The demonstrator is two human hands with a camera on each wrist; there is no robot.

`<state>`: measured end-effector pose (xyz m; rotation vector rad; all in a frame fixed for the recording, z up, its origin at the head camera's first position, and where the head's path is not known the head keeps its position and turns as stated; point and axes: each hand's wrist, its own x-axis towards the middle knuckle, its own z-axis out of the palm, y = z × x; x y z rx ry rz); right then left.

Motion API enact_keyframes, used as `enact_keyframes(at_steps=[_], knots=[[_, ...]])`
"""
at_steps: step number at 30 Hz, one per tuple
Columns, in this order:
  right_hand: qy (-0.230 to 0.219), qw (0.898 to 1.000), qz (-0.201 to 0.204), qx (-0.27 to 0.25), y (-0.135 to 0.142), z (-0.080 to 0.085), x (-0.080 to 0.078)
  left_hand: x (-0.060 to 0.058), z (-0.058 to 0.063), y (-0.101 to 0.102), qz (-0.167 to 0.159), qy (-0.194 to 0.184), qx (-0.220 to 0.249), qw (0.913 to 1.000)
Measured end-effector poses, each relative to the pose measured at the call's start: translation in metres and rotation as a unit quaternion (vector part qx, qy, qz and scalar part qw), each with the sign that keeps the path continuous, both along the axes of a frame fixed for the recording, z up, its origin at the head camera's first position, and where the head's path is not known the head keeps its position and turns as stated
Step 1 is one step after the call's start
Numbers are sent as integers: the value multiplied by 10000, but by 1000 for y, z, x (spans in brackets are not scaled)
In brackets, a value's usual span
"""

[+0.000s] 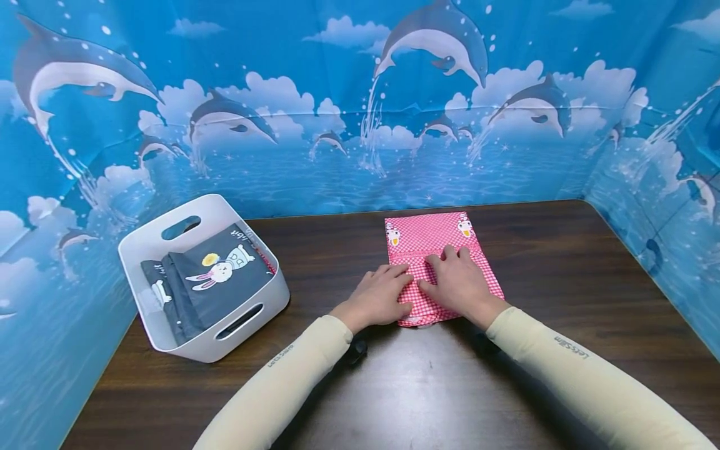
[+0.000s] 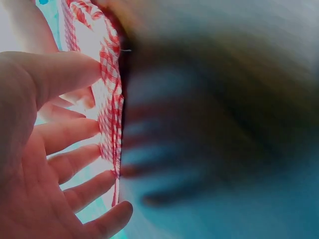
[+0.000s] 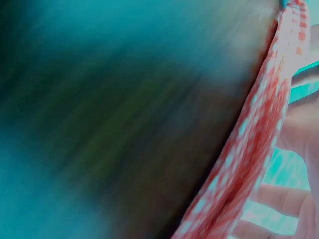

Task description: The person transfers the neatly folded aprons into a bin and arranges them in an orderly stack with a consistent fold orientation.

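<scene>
A folded pink-and-white checked garment [image 1: 424, 240] with small rabbit prints at its far corners lies flat on the table. My left hand [image 1: 379, 297] rests on its left edge with fingers spread and fairly straight. In the left wrist view the thumb and fingertips of that left hand [image 2: 55, 149] touch the layered checked fabric [image 2: 110, 99]. On the garment's right half, my right hand [image 1: 458, 281] presses down, its fingers spread and pointing away from me. The right wrist view has the near folded edge of the fabric [image 3: 239, 174] beside the fingers of the right hand [image 3: 279, 199].
To the left stands a white bin [image 1: 202, 347] with handle slots. Inside it are folded dark grey garments [image 1: 225, 287] with a rabbit print. Behind the brown wooden table [image 1: 562, 262] hangs a blue dolphin-print curtain [image 1: 337, 169], which also runs along both sides.
</scene>
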<state>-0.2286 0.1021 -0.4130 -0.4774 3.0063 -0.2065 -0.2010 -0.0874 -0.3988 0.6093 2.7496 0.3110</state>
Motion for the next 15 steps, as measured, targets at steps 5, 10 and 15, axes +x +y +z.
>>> enact_keyframes(at_steps=[5,10,15], knots=[[44,9996,253,-149,-23,1,6,11,1,-27,183,-23,167,9997],[154,9983,494,-264,-38,1,11,20,4,-48,264,-45,344,9991],[328,9969,655,-294,-47,0,14,26,5,-61,318,-62,543,9980]])
